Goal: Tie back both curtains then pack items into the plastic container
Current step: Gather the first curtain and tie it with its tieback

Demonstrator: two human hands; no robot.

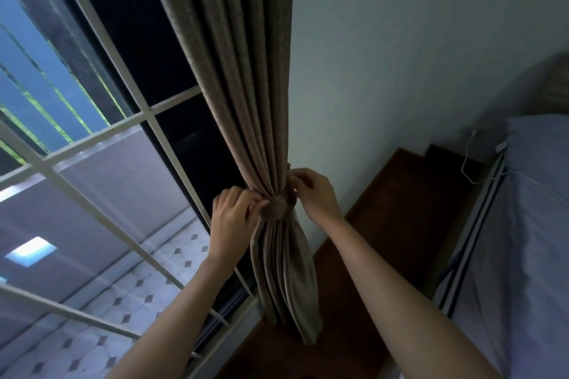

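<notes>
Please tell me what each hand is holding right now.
Left hand: pinches the tieback round the gathered curtain.
Right hand: pinches the same tieback.

White-barred window [101, 144] at 9 o'clock, pale wall [400, 40] at 1, blue-sheeted bed [523, 271] at 4, reddish floor [277, 354] at 6.

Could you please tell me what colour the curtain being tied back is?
The curtain is a plain greyish brown, seen in the head view.

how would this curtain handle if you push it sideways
Probably floppy: the curtain hangs in soft folds and pinches narrow under the tieback. Likely fairly heavy, since the cloth looks thick and opaque. Its loose lower end would probably swing back after a push.
</notes>
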